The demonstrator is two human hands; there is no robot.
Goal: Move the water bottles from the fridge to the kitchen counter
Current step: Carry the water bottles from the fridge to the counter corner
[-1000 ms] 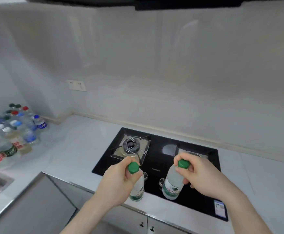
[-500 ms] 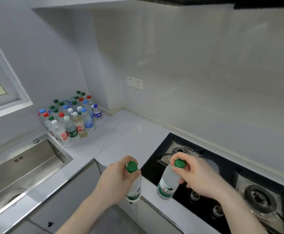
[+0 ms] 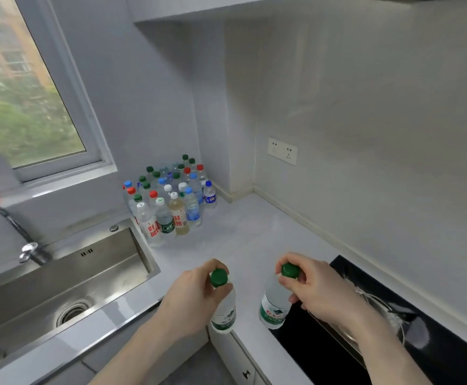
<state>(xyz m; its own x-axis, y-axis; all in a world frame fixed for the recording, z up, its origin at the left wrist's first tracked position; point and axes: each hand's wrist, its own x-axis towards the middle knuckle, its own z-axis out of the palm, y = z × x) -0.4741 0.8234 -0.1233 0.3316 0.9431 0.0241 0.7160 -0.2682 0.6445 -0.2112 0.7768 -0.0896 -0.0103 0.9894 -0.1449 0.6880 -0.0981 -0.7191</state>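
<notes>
My left hand (image 3: 192,300) grips a clear water bottle with a green cap (image 3: 224,315) by its neck, held in the air over the counter's front edge. My right hand (image 3: 317,290) pinches a second green-capped bottle (image 3: 274,307) at its cap, hanging above the counter beside the hob. The white kitchen counter (image 3: 251,234) stretches ahead. In its far corner stands a cluster of several bottles (image 3: 171,198) with green, red, blue and white caps.
A steel sink (image 3: 68,287) with a tap (image 3: 7,232) lies to the left under a window. A black hob (image 3: 393,329) fills the right. A wall socket (image 3: 282,150) sits above the counter. Cabinet fronts (image 3: 240,362) are below.
The view has swung left from the hob toward the sink and corner. The bottle cluster now appears nearer and more central. Both hands still hold their bottles the same way.
</notes>
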